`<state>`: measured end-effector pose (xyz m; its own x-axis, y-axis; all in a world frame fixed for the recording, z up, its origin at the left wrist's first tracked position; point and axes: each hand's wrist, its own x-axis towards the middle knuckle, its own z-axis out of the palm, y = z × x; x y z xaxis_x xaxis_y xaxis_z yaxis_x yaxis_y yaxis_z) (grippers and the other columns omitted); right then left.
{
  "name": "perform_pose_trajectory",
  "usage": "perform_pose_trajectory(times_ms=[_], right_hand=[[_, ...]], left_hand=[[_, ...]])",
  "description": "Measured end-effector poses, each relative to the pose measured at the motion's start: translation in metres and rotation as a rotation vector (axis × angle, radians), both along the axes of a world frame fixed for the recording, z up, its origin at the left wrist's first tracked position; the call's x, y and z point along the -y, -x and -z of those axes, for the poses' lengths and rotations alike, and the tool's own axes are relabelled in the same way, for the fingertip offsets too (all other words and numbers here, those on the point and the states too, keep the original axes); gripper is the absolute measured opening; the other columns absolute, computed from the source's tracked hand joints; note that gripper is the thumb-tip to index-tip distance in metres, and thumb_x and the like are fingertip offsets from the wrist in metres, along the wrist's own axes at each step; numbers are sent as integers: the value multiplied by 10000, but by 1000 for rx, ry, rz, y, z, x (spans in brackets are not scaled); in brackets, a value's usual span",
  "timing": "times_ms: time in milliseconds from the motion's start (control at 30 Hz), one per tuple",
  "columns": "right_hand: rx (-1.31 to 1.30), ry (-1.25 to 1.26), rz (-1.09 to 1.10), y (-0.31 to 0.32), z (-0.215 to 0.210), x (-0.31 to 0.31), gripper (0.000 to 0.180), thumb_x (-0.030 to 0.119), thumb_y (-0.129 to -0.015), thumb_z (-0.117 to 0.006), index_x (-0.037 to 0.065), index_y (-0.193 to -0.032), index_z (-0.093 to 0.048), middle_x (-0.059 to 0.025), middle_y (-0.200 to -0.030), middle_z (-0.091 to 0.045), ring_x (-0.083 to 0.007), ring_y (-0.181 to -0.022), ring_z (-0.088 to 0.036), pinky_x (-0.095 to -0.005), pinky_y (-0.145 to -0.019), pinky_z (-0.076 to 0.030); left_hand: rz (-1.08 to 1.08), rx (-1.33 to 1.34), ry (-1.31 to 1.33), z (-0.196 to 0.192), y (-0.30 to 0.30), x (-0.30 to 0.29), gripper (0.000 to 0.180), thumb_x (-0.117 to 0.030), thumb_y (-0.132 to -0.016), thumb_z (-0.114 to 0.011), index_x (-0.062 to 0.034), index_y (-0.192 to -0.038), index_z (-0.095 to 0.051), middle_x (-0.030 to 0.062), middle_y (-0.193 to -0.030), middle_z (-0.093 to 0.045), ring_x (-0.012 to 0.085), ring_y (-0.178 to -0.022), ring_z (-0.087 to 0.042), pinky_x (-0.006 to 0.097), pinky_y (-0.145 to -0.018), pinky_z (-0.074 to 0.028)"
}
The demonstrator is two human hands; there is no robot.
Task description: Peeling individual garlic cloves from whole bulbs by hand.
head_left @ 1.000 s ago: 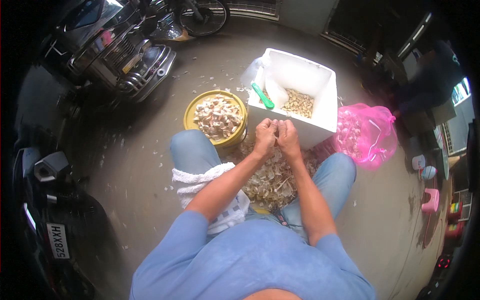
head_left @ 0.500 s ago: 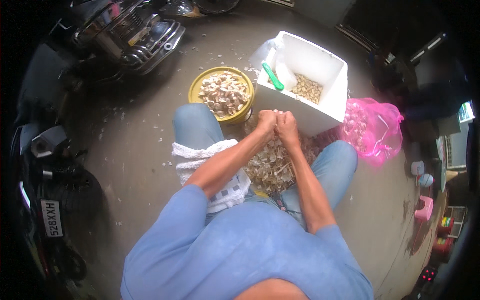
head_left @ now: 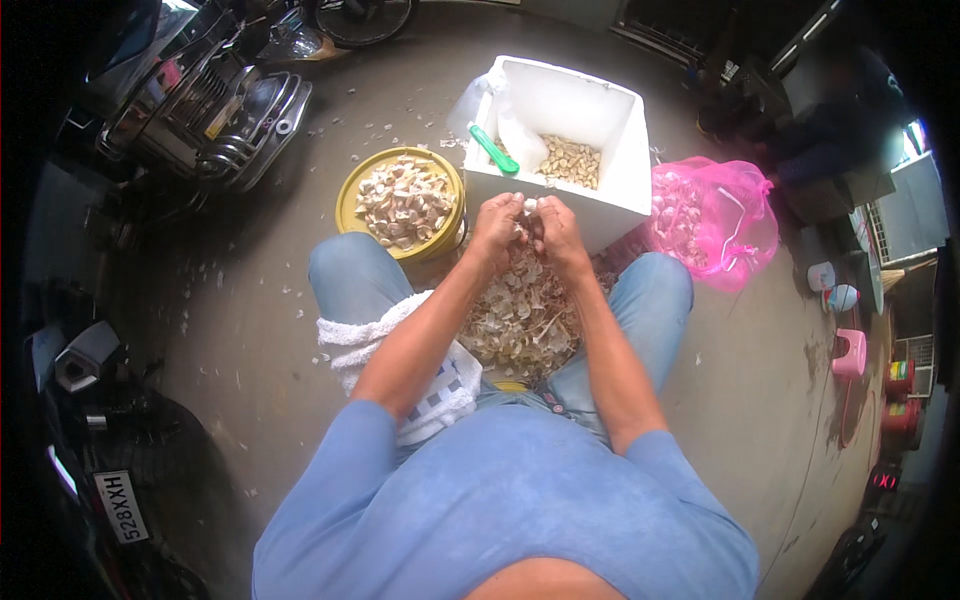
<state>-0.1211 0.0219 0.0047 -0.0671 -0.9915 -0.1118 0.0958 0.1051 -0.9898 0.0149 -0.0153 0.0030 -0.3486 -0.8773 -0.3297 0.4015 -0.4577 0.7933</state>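
My left hand (head_left: 497, 228) and my right hand (head_left: 560, 236) meet in front of the white foam box (head_left: 560, 208), fingers pinched together. A small whitish garlic clove (head_left: 530, 206) shows between their fingertips, partly covered. Beneath them, a heap of dry garlic skins (head_left: 522, 315) lies between my knees. Left of my hands, unpeeled garlic cloves (head_left: 405, 200) are piled on a round yellow tub (head_left: 347, 215). Peeled cloves (head_left: 572, 162) cover part of the box's floor. Over its near left rim lie a clear plastic bag (head_left: 515, 130) and a green strip-like object (head_left: 493, 150).
A pink mesh bag of garlic (head_left: 710, 220) sits right of the box. Across my left thigh hangs a white towel (head_left: 365, 335). Parked vehicles (head_left: 235, 120) line the left side. Further right stands a pink stool (head_left: 849, 352). Skin scraps dot the floor.
My hands have parted slightly and turned, and a whitish clove now shows at the fingertips. The whole view has shifted, so the box and tub appear further left.
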Motion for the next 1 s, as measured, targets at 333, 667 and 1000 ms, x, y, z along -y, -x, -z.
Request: perform_pose_trajectory(times_ms=[333, 667, 1000], right_hand=[[38, -29, -12, 11, -7, -1, 308, 338, -1074, -481, 67, -977, -593, 28, -731, -527, -45, -545, -472, -211, -454, -391], [-9, 48, 70, 13, -5, 2, 212, 251, -1052, -544, 52, -1002, -592, 4, -794, -596, -48, -574, -528, -210, -468, -437], [232, 41, -91, 26, -6, 3, 175, 181, -1012, -618, 14, -1054, -589, -47, -905, -658, -98, -632, -615, -244, -511, -499]], left_hand=[[43, 209, 266, 2, 12, 1, 212, -213, -1017, -601, -21, -934, -635, 31, -756, -633, 95, -576, -549, 275, -481, -439], [-58, 448, 488, 7, 10, -3, 175, -135, -975, -631, 11, -880, -646, 8, -727, -612, 61, -610, -530, 245, -521, -431], [11, 189, 228, -11, 8, -4, 203, -147, -938, -607, -26, -776, -615, -2, -636, -559, 71, -492, -499, 231, -420, -375]])
